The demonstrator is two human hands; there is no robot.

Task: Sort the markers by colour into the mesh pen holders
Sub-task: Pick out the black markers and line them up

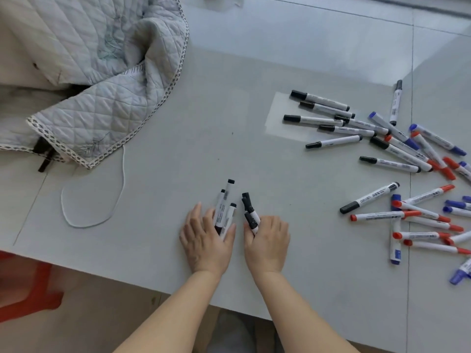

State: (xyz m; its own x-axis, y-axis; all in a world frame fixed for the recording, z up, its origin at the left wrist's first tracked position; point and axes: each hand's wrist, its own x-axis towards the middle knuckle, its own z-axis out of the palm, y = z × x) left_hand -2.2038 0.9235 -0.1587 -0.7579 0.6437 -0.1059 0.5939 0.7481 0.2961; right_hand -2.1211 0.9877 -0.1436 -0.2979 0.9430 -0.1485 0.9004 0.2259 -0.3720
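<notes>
Black-capped white markers are gathered in both hands near the middle of the pale grey surface [254, 72]: the left hand [207, 238] curls its fingers round a bundle of black markers [225, 210] pointing away from the person, while the right hand [267, 242] grips a smaller clutch of black markers [251, 212], caps up. To the far right, loose black markers [328, 121] lie fanned out, some across a clear sheet [280, 108]. Farther right and nearer, red markers [413, 220] and blue markers [395, 132] lie crossed in a heap running to the right edge. A quilted cloth [102, 80] covers the far left, a white cord [119, 200] looping beside it. Bare surface lies between cloth and markers; its near edge runs just behind the wrists.
</notes>
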